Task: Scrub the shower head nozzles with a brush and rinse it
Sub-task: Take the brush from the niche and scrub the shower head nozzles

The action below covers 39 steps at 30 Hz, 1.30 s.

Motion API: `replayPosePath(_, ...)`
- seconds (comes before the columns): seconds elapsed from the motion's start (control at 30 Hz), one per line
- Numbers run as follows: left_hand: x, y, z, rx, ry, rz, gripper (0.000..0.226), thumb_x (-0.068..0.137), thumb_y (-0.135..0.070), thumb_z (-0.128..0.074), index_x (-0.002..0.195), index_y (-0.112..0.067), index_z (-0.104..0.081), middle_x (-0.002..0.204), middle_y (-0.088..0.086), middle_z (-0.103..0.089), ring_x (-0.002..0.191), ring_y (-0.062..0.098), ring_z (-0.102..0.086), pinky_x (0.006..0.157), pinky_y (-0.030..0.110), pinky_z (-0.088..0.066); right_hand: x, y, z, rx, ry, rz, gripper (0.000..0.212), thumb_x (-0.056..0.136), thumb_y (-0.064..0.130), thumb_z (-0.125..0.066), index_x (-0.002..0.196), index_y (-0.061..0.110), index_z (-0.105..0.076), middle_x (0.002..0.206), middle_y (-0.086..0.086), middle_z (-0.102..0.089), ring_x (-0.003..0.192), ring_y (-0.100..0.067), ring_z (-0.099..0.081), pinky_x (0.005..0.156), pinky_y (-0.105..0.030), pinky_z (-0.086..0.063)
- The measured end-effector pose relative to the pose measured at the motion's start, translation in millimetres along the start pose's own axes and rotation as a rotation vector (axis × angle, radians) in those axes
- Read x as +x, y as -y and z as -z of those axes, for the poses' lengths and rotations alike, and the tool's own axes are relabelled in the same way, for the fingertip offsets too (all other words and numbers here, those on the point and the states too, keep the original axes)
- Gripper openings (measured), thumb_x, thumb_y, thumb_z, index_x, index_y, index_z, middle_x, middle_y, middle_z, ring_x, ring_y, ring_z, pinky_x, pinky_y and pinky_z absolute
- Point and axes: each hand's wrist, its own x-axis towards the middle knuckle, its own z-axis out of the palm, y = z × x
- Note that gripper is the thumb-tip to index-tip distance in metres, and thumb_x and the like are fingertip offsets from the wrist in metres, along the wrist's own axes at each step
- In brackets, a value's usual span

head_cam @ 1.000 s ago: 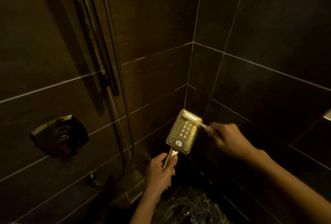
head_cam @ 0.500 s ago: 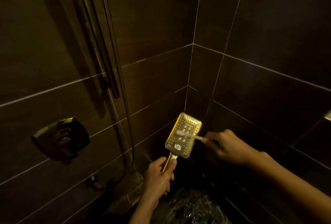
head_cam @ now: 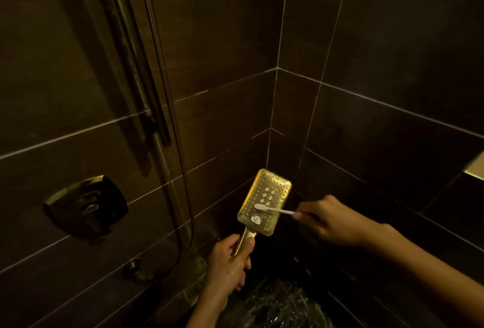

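Observation:
A gold rectangular shower head (head_cam: 272, 191) stands upright with its nozzle face toward me, low in the corner of the dark tiled shower. My left hand (head_cam: 230, 264) grips its handle from below. My right hand (head_cam: 332, 220) holds a thin white brush (head_cam: 275, 209) by its handle. The brush head lies across the lower part of the nozzle face, just above a round white button.
A metal shower rail (head_cam: 136, 60) and a hose (head_cam: 167, 92) run down the left wall. A square metal valve control (head_cam: 86, 207) sits on that wall at the left. A hose fitting (head_cam: 133, 266) is below it. The floor (head_cam: 277, 306) beneath glistens wet.
The brush head has travelled from the top edge of the shower head down to its lower part. My right hand dropped slightly with it. The left hand kept its grip.

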Motion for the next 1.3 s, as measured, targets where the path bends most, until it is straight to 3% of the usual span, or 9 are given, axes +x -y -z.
replayPosePath(0.13,-4,-3,0,-0.004,0.000,0.008,0.026,0.094,-0.039,-0.061,0.083,-0.017,-0.065,0.058,0.002,-0.057,0.034,0.013,-0.041,0.036,0.019,-0.031,1,-12,10,0.052,-0.219,-0.130,0.019,0.102,0.036,-0.049,0.087,0.034,-0.060,0.064,0.004,-0.061,0.054,-0.013,-0.059,0.047,-0.020,-0.041)
replayPosePath(0.27,-7,-5,1,0.001,-0.006,0.022,0.023,0.094,-0.040,-0.061,0.084,-0.020,-0.068,0.059,0.002,-0.059,0.036,0.013,-0.043,0.037,0.019,-0.032,-5,4,-4,0.018,-0.004,0.022,0.021,0.104,0.032,-0.049,0.092,0.023,-0.065,0.066,-0.001,-0.063,0.056,-0.014,-0.059,0.049,-0.020,-0.041)
replayPosePath(0.4,-9,-7,0,-0.015,0.001,0.036,0.026,0.094,-0.038,-0.061,0.087,-0.013,-0.066,0.059,0.003,-0.058,0.035,0.013,-0.042,0.036,0.019,-0.030,-4,-9,6,0.062,-0.256,-0.137,0.024,0.102,0.033,-0.048,0.094,0.019,-0.065,0.064,-0.001,-0.063,0.053,-0.017,-0.060,0.044,-0.020,-0.041)
replayPosePath(0.53,-10,-10,1,-0.035,-0.003,0.050,0.027,0.094,-0.038,-0.061,0.085,-0.013,-0.066,0.060,0.004,-0.058,0.036,0.013,-0.042,0.036,0.020,-0.030,-13,4,-5,0.041,-0.029,0.022,0.020,0.104,0.032,-0.049,0.092,0.026,-0.063,0.065,0.004,-0.062,0.053,-0.011,-0.059,0.046,-0.019,-0.042)
replayPosePath(0.67,-8,-13,1,-0.036,0.013,0.036,0.026,0.094,-0.037,-0.061,0.086,-0.012,-0.067,0.060,0.005,-0.057,0.036,0.014,-0.042,0.037,0.021,-0.029,-11,-8,9,0.082,-0.223,-0.129,0.023,0.103,0.031,-0.049,0.083,0.040,-0.055,0.063,0.004,-0.060,0.052,-0.011,-0.059,0.044,-0.019,-0.042)
replayPosePath(0.83,-10,-15,1,-0.057,0.025,0.042,0.031,0.094,-0.038,-0.062,0.088,-0.008,-0.066,0.059,0.005,-0.056,0.036,0.013,-0.041,0.037,0.021,-0.029,-16,2,0,0.057,-0.029,0.028,0.023,0.104,0.033,-0.049,0.083,0.042,-0.054,0.064,0.006,-0.059,0.054,-0.008,-0.059,0.048,-0.017,-0.042)
replayPosePath(0.97,-12,-13,0,-0.072,0.033,0.082,0.030,0.093,-0.039,-0.062,0.087,-0.009,-0.066,0.061,0.005,-0.056,0.036,0.014,-0.040,0.037,0.021,-0.029,-13,-12,15,0.093,-0.247,-0.134,0.022,0.103,0.036,-0.047,0.085,0.032,-0.058,0.063,0.001,-0.061,0.054,-0.012,-0.059,0.046,-0.019,-0.041)
replayPosePath(1.13,-16,-13,2,-0.076,0.040,0.113,0.032,0.093,-0.039,-0.062,0.091,-0.007,-0.065,0.063,0.006,-0.058,0.037,0.014,-0.042,0.037,0.020,-0.031,-21,-3,-4,0.049,-0.008,0.013,0.023,0.104,0.035,-0.048,0.092,0.023,-0.063,0.069,-0.002,-0.065,0.059,-0.012,-0.062,0.051,-0.027,-0.048)
replayPosePath(1.3,-16,-15,0,-0.096,0.061,0.133,0.031,0.093,-0.039,-0.062,0.092,-0.008,-0.064,0.064,0.007,-0.058,0.037,0.014,-0.042,0.039,0.021,-0.031,-17,-16,5,0.079,-0.269,-0.074,0.029,0.100,0.045,-0.042,0.087,0.027,-0.061,0.062,0.003,-0.061,0.054,-0.013,-0.060,0.047,-0.019,-0.040)
